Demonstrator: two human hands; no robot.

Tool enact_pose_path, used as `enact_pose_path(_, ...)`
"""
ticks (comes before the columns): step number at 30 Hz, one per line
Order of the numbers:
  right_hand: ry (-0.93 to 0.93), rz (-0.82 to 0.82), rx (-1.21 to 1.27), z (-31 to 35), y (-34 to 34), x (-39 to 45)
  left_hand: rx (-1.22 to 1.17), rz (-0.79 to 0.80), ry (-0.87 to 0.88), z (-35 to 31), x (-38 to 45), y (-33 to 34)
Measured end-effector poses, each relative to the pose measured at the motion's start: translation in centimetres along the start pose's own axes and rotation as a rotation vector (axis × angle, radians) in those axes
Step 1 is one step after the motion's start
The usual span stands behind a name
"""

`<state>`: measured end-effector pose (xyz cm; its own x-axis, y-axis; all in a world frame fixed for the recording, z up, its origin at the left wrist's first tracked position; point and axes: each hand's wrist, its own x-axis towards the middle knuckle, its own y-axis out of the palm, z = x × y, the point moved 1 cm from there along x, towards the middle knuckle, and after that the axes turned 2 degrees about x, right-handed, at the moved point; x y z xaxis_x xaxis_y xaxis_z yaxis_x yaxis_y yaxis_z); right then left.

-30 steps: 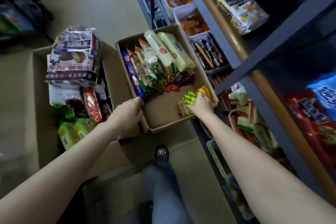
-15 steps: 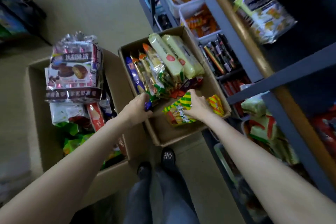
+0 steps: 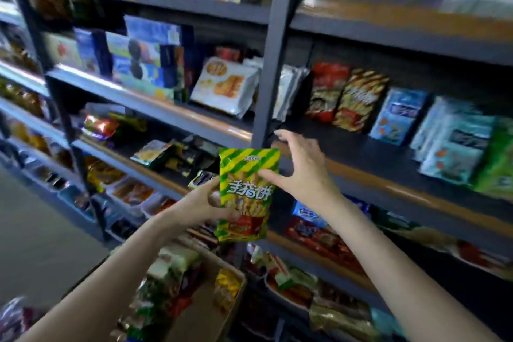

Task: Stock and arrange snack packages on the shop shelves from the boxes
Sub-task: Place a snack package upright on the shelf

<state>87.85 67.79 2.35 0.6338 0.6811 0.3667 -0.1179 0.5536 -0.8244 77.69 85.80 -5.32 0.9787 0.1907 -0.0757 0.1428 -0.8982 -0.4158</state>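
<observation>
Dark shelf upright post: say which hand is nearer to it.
Right. The right hand reaches up beside the dark shelf upright post, fingertips almost at it. The left hand sits lower left, gripping the green striped snack bag.

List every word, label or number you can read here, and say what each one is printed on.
"手指饼": large white characters on the front of the green and yellow striped snack bag, held by the left hand and touched by the right hand.
Small white logo at that bag's top: too small to read.
Packages on the shelves and in the cardboard box: too blurred to read.
</observation>
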Motion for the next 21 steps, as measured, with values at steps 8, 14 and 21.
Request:
enact_pose_path(8, 0.193, -0.188, 0.257, -2.6, -8.4, -5.9, 0.039, 0.1, 0.376, -13.4, 3.7, 5.0)
enact_pose_path(14, 0.271, -0.581, 0.17, -8.4, -12.3, -5.4, 0.151, -0.09, 0.492, -16.1, 7.6, 7.7)
enact_pose_path(21, 0.509, -0.356, 0.215, -17.4, -13.7, 2.9, 0.142, -0.199, 0.368, -17.1, 14.9, 9.1)
